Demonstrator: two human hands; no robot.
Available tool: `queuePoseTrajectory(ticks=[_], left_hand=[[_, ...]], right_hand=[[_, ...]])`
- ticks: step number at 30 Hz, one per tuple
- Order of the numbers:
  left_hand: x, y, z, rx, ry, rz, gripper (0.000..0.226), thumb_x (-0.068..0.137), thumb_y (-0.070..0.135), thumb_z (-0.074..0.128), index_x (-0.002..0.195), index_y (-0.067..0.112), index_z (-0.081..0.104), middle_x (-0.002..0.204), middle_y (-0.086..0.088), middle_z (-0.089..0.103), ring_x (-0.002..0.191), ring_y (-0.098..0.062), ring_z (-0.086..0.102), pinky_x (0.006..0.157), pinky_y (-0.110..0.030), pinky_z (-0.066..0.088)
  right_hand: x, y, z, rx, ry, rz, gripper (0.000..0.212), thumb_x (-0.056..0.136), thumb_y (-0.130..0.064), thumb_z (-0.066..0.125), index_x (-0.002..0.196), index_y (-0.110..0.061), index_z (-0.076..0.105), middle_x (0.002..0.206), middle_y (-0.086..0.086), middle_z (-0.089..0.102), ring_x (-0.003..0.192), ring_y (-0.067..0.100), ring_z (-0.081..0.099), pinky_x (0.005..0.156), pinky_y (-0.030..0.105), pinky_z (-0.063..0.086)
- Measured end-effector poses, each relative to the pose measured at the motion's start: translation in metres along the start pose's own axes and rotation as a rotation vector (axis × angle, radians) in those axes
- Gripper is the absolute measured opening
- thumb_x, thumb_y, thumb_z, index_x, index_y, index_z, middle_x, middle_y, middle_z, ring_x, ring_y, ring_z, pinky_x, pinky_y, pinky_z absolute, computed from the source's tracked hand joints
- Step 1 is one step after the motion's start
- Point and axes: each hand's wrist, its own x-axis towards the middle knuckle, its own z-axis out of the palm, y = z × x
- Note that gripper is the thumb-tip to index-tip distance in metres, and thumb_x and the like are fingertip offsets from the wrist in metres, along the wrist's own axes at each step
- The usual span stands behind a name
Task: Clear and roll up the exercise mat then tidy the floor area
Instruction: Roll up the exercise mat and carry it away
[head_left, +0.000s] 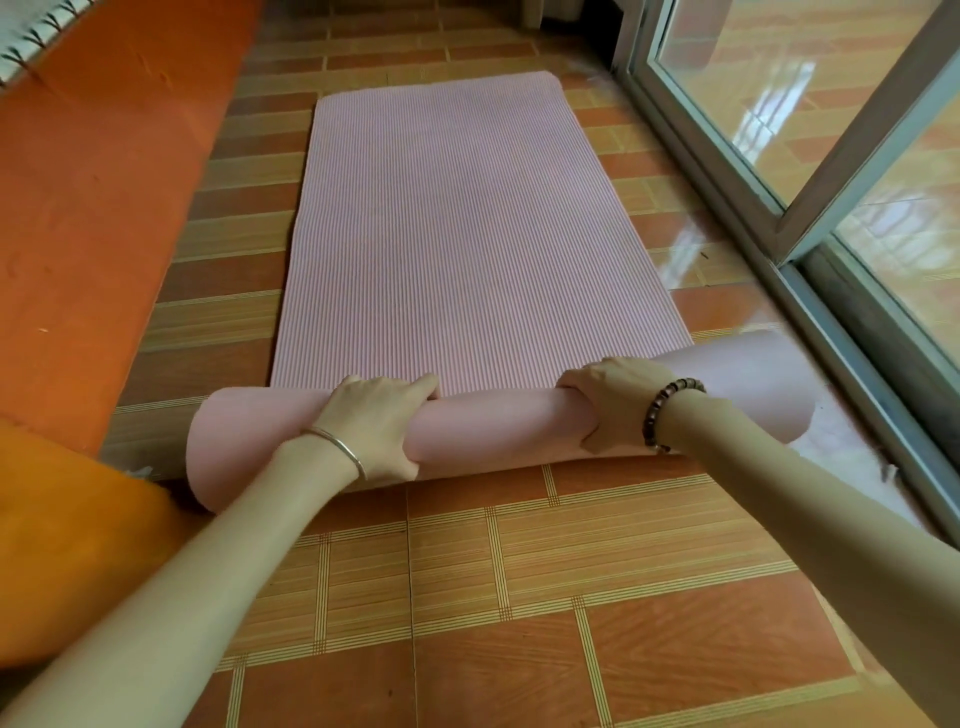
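Pink exercise mat (467, 218) on tiled floor (519, 597), near end rolled into a tube; left hand (371, 426) curled over the roll, gripping it; right hand (618, 402) likewise wrapped around it, beside sliding glass door (810, 171).

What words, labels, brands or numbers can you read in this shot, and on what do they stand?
No readable text anywhere in view.
Exercise mat: only ribbing, no logo or label, also none on the rolled part that the left hand and right hand grip.
Floor tiles: line patterns only.
White cloth at top left: dark motifs, not letters.
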Motion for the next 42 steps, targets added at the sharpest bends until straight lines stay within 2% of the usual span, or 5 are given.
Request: queuePoseTrajectory(ticks=[11,19,26,35,42], left_hand=[[-0.003,-0.017,0.003,-0.110,0.069,0.019,0.097,0.069,0.055,0.076,0.149,0.033,0.025,0.152,0.007,0.031,0.138,-0.015,0.033,0.112,-0.036,0.024],[-0.013,0.010,0.032,-0.103,0.664,-0.022,0.052,0.066,0.004,0.083,0.114,0.015,0.068,0.117,-0.007,0.067,0.106,-0.028,0.063,0.088,-0.041,0.049],[0.010,0.022,0.064,0.100,0.314,-0.100,0.115,0.061,0.065,0.072,0.147,0.003,0.029,0.152,-0.021,0.029,0.143,-0.036,0.025,0.114,-0.055,0.023],[0.043,0.011,0.063,0.114,0.260,-0.111,0.106,0.033,0.040,0.094,0.125,0.005,0.054,0.120,-0.014,0.061,0.113,-0.031,0.057,0.101,-0.045,0.040],[0.027,0.013,0.034,0.091,0.150,-0.080,0.087,0.062,0.050,0.079,0.134,0.022,0.038,0.122,0.003,0.056,0.115,-0.019,0.053,0.101,-0.033,0.034]], right_hand=[[-0.009,0.012,0.010,0.143,0.222,-0.013,0.093,0.067,-0.043,0.079,0.143,-0.022,0.032,0.148,0.003,0.033,0.133,0.024,0.031,0.111,0.041,0.031],[-0.018,-0.003,0.052,0.155,0.751,-0.030,0.050,0.082,-0.021,0.068,0.130,-0.016,0.056,0.136,0.007,0.054,0.125,0.027,0.049,0.099,0.044,0.044],[0.015,-0.011,0.066,-0.052,0.426,0.064,0.122,0.059,-0.053,0.078,0.152,-0.010,0.012,0.156,0.017,0.020,0.146,0.032,0.015,0.119,0.050,0.014],[0.047,-0.006,0.051,-0.155,0.302,0.090,0.083,0.073,-0.030,0.072,0.142,-0.013,0.031,0.142,0.012,0.043,0.129,0.030,0.041,0.112,0.044,0.023],[0.030,-0.003,0.031,-0.120,0.158,0.058,0.079,0.070,-0.045,0.074,0.133,-0.020,0.034,0.126,0.004,0.054,0.115,0.025,0.050,0.101,0.038,0.037]])
